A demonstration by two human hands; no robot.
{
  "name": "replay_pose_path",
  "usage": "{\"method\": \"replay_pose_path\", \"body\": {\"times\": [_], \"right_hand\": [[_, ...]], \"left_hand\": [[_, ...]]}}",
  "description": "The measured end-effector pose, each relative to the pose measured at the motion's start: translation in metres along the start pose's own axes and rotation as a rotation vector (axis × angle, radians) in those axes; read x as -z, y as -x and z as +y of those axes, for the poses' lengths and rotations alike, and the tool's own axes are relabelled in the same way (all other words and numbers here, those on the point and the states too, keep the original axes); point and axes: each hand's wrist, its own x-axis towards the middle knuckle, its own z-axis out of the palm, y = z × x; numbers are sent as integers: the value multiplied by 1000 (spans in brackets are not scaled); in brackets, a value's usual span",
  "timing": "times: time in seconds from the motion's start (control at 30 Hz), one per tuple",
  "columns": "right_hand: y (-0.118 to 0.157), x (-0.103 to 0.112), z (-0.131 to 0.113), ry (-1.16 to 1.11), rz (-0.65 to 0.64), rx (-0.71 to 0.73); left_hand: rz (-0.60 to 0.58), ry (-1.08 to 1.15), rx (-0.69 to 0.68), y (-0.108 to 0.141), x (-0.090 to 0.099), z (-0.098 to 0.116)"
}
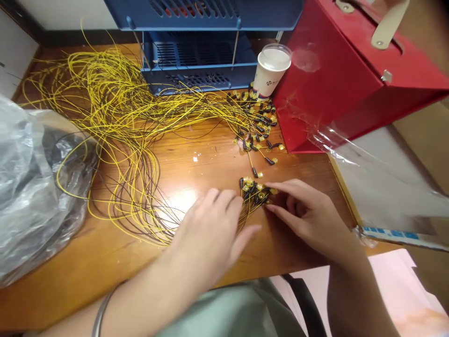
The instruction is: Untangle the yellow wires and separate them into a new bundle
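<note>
On the wooden tabletop, a small bundle of black angled connectors (pixel 253 191) with clear yellowish tips lies in front of me. My right hand (pixel 305 210) has thumb and index finger on either side of the bundle's right end, touching it. My left hand (pixel 213 229) rests over the yellow and black wires (pixel 140 229) leading to these connectors. Its thumb is stretched out away from the fingers, and the palm side is hidden. Farther back, a larger group of the same connectors (pixel 259 124) lies at the end of a thick tangle of yellow wires (pixel 112 93).
A blue slotted tray rack (pixel 199 79) stands at the back, with a white paper cup (pixel 271 72) beside it. A red box (pixel 336 84) with a strap handle fills the right rear. A clear plastic bag (pixel 38 196) sits at left. Pink sheets (pixel 389 281) lie lower right.
</note>
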Motion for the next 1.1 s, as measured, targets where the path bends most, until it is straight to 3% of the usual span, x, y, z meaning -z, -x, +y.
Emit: {"method": "replay_pose_path", "body": {"times": [0.1,0.27,0.37,0.5,0.63,0.9,1.1], "right_hand": [[-1,-2,-1,-9,28,17],[-4,-6,-1,6,72,81],[-5,-9,0,6,120,144],[-9,-11,-1,-16,121,174],[-11,-13,-4,-42,120,187],[-10,-16,-4,-32,150,148],[-1,-10,0,-15,122,76]], "left_hand": [[72,-287,-138,17,-11,6],[113,-393,-248,29,-11,-10],[146,-344,-259,29,-9,-18],[196,-123,-156,22,-10,-16],[153,35,-67,10,-10,-8],[151,59,-50,6,-10,-3],[198,-91,-147,15,-15,-6]]}}
